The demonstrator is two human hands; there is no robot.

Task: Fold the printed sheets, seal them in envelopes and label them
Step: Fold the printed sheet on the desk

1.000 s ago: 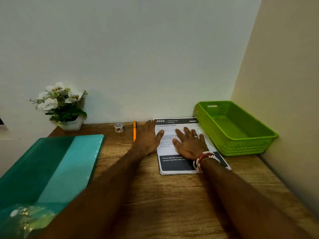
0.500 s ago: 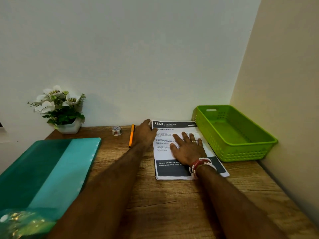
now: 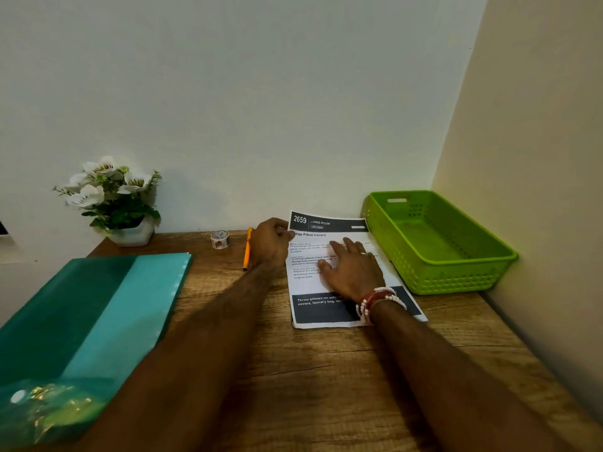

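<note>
On the worktop (image 3: pixel 326 370), left hand (image 3: pixel 270 244) pinches the far corner of a sheet (image 3: pixel 305 284), likely light and limp; right hand (image 3: pixel 354 272) presses it, fingers spread.

**Work corner: walls, bench, light**

I face the back wall (image 3: pixel 228 93), plain white with a smooth finish. It meets the right wall (image 3: pixel 538 141), cream in tone, at a straight corner that leans in this wide view. My bench (image 3: pixel 326 370) fills that corner up to both walls. Its top is brown wood grain, with a thin dark line running across the near part. At the far left, against the back wall, stands a white pot (image 3: pixel 133 233) of white flowers. A dark shape (image 3: pixel 2 228) on the wall is cut off by the left edge and I cannot identify it. The light is dim and even, with soft shadows.
</note>
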